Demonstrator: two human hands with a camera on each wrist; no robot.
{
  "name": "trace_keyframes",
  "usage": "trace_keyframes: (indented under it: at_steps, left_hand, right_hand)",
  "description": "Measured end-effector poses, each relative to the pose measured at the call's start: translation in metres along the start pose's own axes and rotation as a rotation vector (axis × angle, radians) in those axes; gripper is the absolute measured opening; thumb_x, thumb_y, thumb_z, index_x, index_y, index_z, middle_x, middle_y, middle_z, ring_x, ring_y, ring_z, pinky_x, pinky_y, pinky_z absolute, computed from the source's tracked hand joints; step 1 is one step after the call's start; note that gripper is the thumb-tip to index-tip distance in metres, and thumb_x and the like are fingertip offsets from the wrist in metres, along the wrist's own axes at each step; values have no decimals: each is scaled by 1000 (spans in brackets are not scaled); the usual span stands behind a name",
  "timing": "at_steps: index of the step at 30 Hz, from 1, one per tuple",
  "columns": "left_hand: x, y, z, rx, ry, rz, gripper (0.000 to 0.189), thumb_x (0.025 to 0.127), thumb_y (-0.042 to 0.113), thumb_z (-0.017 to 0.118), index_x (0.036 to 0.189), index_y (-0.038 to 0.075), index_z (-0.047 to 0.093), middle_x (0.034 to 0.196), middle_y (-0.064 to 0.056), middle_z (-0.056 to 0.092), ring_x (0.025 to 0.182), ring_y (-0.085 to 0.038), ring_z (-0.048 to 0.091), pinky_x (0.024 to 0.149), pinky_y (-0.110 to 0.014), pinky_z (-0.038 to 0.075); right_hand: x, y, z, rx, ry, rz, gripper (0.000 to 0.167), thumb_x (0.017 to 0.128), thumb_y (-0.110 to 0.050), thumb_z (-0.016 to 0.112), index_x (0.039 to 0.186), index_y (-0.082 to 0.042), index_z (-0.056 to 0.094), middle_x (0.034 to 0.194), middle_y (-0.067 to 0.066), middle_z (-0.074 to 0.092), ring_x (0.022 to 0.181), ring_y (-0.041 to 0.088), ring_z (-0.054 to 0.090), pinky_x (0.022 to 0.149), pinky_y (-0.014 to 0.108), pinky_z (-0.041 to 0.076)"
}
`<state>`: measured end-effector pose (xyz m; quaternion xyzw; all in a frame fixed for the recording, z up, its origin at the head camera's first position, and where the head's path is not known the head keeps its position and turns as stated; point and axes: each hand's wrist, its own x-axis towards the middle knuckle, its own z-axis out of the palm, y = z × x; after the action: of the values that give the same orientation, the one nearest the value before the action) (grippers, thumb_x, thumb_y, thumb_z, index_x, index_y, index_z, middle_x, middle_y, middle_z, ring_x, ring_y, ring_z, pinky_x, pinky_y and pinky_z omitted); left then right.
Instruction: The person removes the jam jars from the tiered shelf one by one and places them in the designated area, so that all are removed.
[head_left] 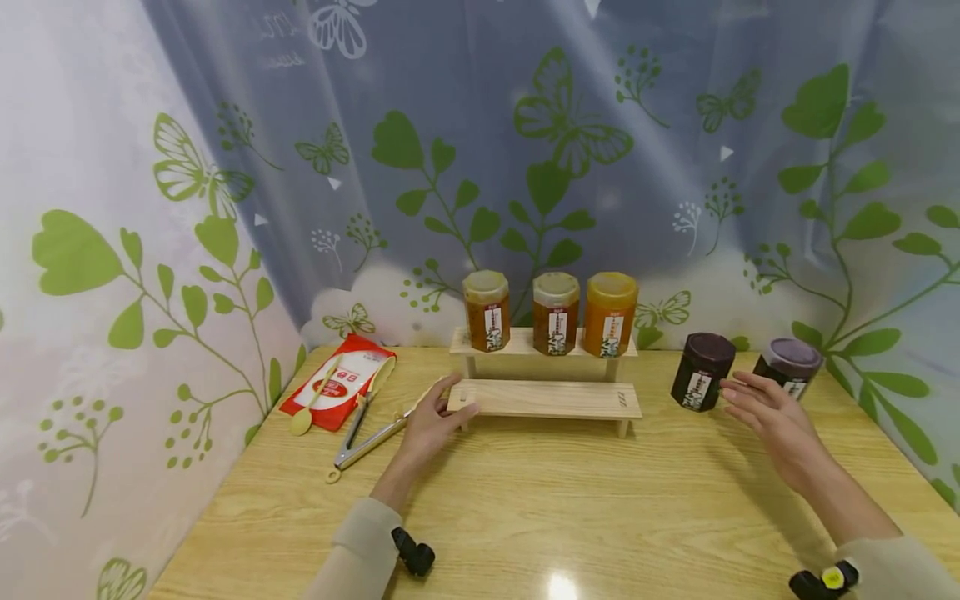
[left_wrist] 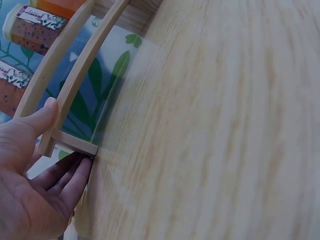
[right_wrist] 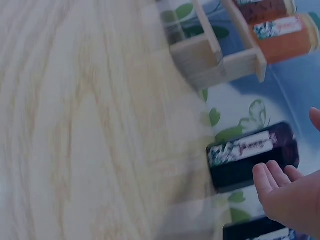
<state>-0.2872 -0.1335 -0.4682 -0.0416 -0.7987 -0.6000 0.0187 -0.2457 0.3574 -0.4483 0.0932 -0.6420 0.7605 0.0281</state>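
A two-tier wooden display stand (head_left: 547,398) stands on the table, its lower step bare. At the stand's left end, my left hand (head_left: 433,421) grips the lower step, thumb over the board and fingers around the leg (left_wrist: 75,142). On the upper step sit two reddish-brown honey jars (head_left: 487,312) and an orange jar (head_left: 611,315). My right hand (head_left: 776,417) hovers with extended fingers at the right side of a dark, purple-lidded jar (head_left: 701,371); whether its fingertips touch the jar I cannot tell. Behind that hand is a second dark jar (head_left: 791,358), partly hidden.
On the left of the table lie a red and white packet (head_left: 318,408), a pale yellow spoon (head_left: 302,419) on it, and metal tongs (head_left: 378,435) beside it. A leaf-printed curtain (head_left: 465,150) rises behind the table (head_left: 525,517).
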Motion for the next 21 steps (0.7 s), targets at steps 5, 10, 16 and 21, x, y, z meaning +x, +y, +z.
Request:
trace_keyframes:
  at_steps: [5, 10, 16, 21]
  left_hand:
    - [-11, 15, -2, 11, -12, 33, 65, 98, 14, 75, 155, 5, 46, 99, -24, 72, 84, -47, 61, 68, -40, 50]
    - [-7, 10, 0, 5, 8, 10, 65, 97, 13, 76, 155, 7, 48, 101, -20, 73, 88, -48, 63, 69, -40, 50]
    - [7, -14, 1, -3, 11, 2, 69, 96, 21, 79, 157, 14, 47, 104, -17, 74, 88, -43, 66, 69, -39, 50]
    - [9, -17, 0, -2, 1, 8, 70, 94, 27, 81, 156, 19, 49, 105, -13, 75, 86, -33, 68, 69, -38, 51]
  right_hand:
    - [1, -6, 16, 38, -73, -35, 35, 110, -2, 48, 142, -14, 41, 128, -13, 66, 117, -2, 62, 95, 16, 50]
    - [10, -12, 33, -26, -105, -31, 40, 110, -5, 50, 147, -14, 38, 133, -13, 62, 120, -3, 60, 98, 15, 48]
    - [24, -17, 54, -54, -139, -60, 40, 110, -7, 50, 147, -16, 40, 135, -10, 58, 122, -2, 59, 100, 16, 48]
    - [38, -22, 70, -148, -102, -4, 52, 109, -19, 57, 155, -15, 33, 136, -10, 54, 123, -3, 57, 103, 18, 45]
